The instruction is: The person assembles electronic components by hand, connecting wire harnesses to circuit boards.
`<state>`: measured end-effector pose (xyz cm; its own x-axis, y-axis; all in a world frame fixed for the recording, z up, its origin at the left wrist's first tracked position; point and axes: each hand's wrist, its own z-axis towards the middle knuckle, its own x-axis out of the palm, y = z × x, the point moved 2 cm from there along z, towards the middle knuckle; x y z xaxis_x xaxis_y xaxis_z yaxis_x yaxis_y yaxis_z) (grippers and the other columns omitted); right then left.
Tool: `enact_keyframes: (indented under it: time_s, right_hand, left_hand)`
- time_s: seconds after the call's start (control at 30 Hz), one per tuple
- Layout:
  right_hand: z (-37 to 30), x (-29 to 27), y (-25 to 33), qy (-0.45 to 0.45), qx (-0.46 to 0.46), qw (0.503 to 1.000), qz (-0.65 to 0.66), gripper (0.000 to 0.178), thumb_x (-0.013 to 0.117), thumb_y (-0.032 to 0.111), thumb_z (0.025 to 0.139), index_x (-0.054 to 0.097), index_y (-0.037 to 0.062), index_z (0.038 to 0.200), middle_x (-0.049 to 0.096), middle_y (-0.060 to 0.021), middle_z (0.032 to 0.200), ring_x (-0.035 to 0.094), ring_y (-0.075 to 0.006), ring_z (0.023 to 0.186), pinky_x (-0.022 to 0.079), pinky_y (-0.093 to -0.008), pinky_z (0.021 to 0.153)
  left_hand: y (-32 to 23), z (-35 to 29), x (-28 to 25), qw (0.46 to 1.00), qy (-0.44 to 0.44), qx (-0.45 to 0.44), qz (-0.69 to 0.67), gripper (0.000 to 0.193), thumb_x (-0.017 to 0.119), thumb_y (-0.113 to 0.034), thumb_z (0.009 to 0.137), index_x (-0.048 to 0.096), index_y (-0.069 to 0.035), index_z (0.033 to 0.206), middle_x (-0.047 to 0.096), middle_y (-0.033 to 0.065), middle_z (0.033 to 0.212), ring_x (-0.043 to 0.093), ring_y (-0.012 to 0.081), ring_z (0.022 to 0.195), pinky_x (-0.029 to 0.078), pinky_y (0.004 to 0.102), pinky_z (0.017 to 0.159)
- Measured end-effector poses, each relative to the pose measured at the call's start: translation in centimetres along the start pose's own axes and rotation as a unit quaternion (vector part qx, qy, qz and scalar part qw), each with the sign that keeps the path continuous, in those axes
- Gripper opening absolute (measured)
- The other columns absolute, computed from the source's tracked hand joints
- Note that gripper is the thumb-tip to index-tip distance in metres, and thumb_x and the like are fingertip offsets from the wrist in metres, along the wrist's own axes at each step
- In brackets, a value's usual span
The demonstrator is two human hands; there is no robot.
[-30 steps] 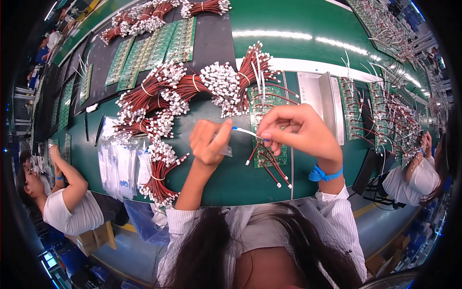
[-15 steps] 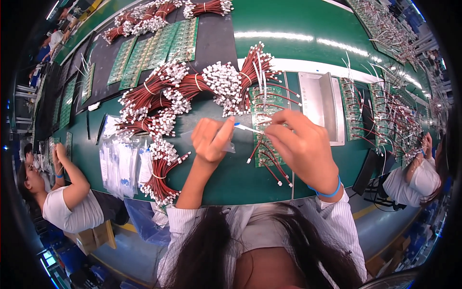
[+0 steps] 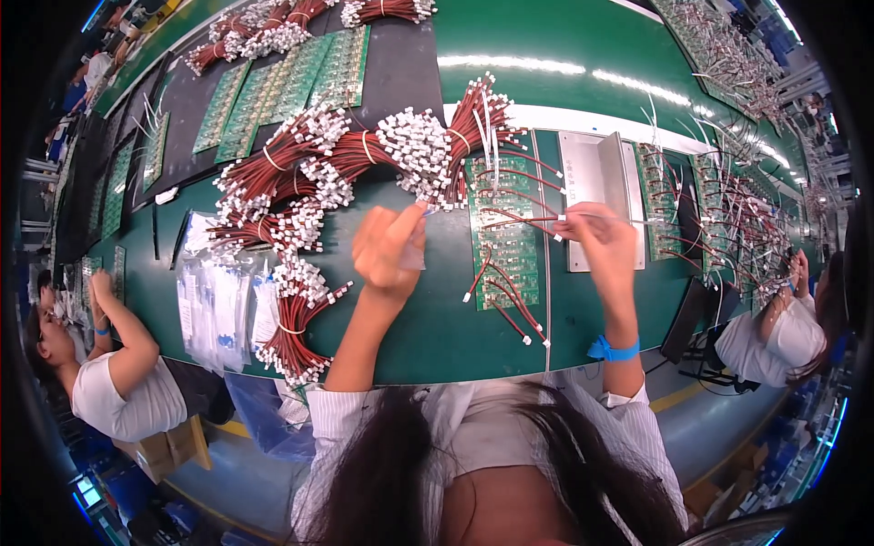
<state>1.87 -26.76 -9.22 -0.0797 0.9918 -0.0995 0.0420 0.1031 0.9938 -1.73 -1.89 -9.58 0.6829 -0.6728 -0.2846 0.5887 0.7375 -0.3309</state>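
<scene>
My left hand [image 3: 387, 253] is closed around a small clear plastic bag [image 3: 412, 258], in front of the wire bundles. A bit of blue shows at its fingertip. My right hand [image 3: 601, 235], with a blue wristband, pinches a thin white strip [image 3: 645, 221] that trails off to the right, blurred. Its fingertips are by the white connectors at the ends of red and black wires [image 3: 528, 218]; whether they touch them I cannot tell. Those wires come from a green circuit board panel [image 3: 505, 264] lying between my hands.
Bundles of red-black wires with white connectors [image 3: 369, 150] lie behind and left. Clear bags [image 3: 214, 305] sit at the left. More green boards [image 3: 282, 86] are at the back, and a metal bracket [image 3: 583, 173] stands right. A co-worker [image 3: 137, 373] sits left, another [image 3: 774, 318] right.
My right hand has moved right, away from my left, taking the white strip from near the left fingers to beside the wire ends. My left hand stays almost in place with the bag.
</scene>
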Motion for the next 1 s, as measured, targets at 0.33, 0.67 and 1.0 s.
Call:
enact_keyframes:
  time_s: [0.33, 0.67, 1.0]
  right_hand:
    - [-0.6, 1.3, -1.4, -0.159, -0.058, 0.984, 0.047, 0.008, 0.052, 0.005, 0.088, 0.055, -0.0021, 0.092, 0.057, -0.0044, 0.075, 0.058, -0.0119, 0.068, 0.049, -0.0231, 0.058]
    - [-1.9, 4.3, -1.2, 0.014, -0.24, 0.93, -0.279, 0.006, 0.061, -0.004, 0.077, 0.061, -0.0029, 0.082, 0.061, -0.0106, 0.082, 0.059, -0.0204, 0.072, 0.047, -0.0267, 0.067]
    - [2.2, 6.0, -2.7, 0.107, -0.255, 0.938, -0.209, 0.011, 0.063, -0.004, 0.073, 0.061, 0.0009, 0.082, 0.058, -0.0099, 0.079, 0.057, -0.0229, 0.074, 0.046, -0.0322, 0.063]
  left_hand:
    - [0.2, -0.3, 0.1, 1.0, -0.005, -0.02, -0.002, 0.029, 0.065, 0.009, 0.064, 0.061, 0.002, 0.092, 0.046, 0.007, 0.058, 0.043, 0.0212, 0.048, 0.033, 0.0313, 0.042]
    - [-0.1, -0.2, 0.5, 1.0, 0.011, 0.01, -0.021, 0.027, 0.066, 0.006, 0.067, 0.061, 0.002, 0.093, 0.047, 0.0065, 0.061, 0.043, 0.0215, 0.049, 0.035, 0.0318, 0.044]
    - [-0.2, -0.4, 0.4, 1.0, 0.024, 0.004, -0.011, 0.029, 0.066, 0.006, 0.066, 0.06, 0.001, 0.094, 0.046, 0.0061, 0.061, 0.044, 0.0216, 0.05, 0.036, 0.0326, 0.045]
